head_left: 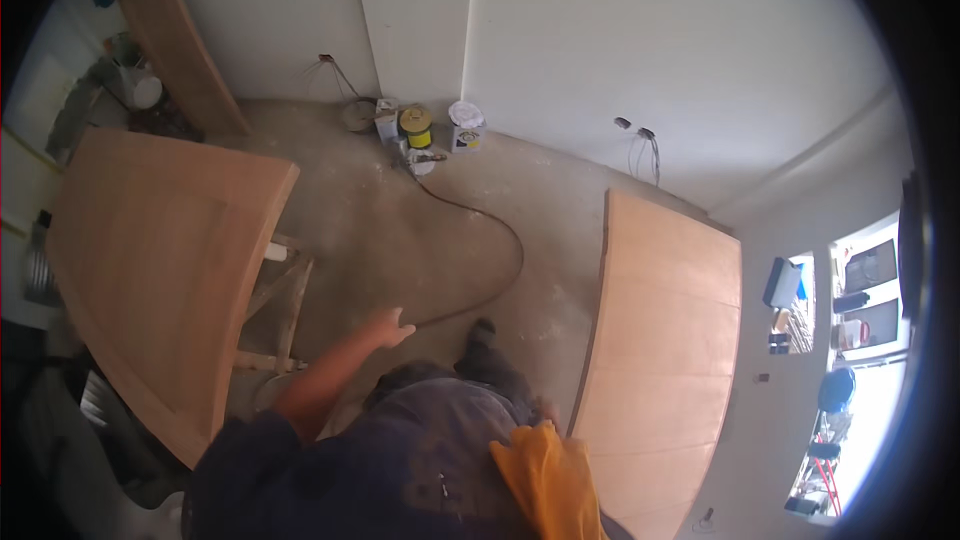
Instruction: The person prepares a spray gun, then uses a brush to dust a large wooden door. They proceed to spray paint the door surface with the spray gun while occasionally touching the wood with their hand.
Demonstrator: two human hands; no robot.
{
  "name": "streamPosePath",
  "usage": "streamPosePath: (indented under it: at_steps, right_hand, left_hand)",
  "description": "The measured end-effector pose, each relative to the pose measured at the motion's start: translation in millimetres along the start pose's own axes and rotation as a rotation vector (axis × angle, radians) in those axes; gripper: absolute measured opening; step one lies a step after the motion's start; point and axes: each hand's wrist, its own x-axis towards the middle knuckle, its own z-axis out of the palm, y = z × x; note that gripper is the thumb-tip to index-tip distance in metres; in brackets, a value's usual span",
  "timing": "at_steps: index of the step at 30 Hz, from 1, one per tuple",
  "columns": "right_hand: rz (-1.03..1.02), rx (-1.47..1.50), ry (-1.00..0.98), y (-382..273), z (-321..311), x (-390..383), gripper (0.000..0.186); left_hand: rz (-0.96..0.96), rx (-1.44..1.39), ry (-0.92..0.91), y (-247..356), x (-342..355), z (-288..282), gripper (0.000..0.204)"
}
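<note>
My left hand (390,328) reaches out over the floor at the centre, thumb and a finger apart, with nothing visible between them. A dark hose (505,225) curves across the floor and passes out of sight at that hand; I cannot tell whether they touch. Only a small part of my right hand (543,410) shows, low beside my body, just above an orange cloth (550,480). Its fingers are hidden, and whether it grips the cloth is unclear. To my right stands a wooden panel (660,340), close to that hand.
At left, another wooden panel (170,240) rests on a wooden trestle (292,305). By the far wall stand a yellow-and-black bucket (416,127) and a white tub (467,130). A tall wooden board (180,30) leans at the far left. Wires (648,145) stick out of the wall.
</note>
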Motion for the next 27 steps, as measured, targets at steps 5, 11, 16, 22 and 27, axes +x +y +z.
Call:
streamPosePath:
  at_steps: [5,11,16,22,27]
  right_hand:
    - [0.292,0.374,0.251,17,-226,119,0.057]
    - [0.159,0.31,0.364,-38,-486,253,0.05]
    - [0.113,0.13,0.339,-102,-584,372,0.058]
    - [-0.177,0.151,0.394,-152,-654,514,0.046]
    - [-0.39,0.073,0.413,-179,-680,611,0.042]
  left_hand:
    - [-0.27,-0.473,0.228,-8,65,-46,0.089]
    - [-0.381,-0.905,0.414,17,150,-131,0.097]
    - [-0.501,-0.869,0.332,-9,296,-147,0.101]
    - [-0.61,-0.987,0.211,-73,538,-173,0.098]
    - [-0.599,-0.968,0.313,-167,739,-147,0.092]
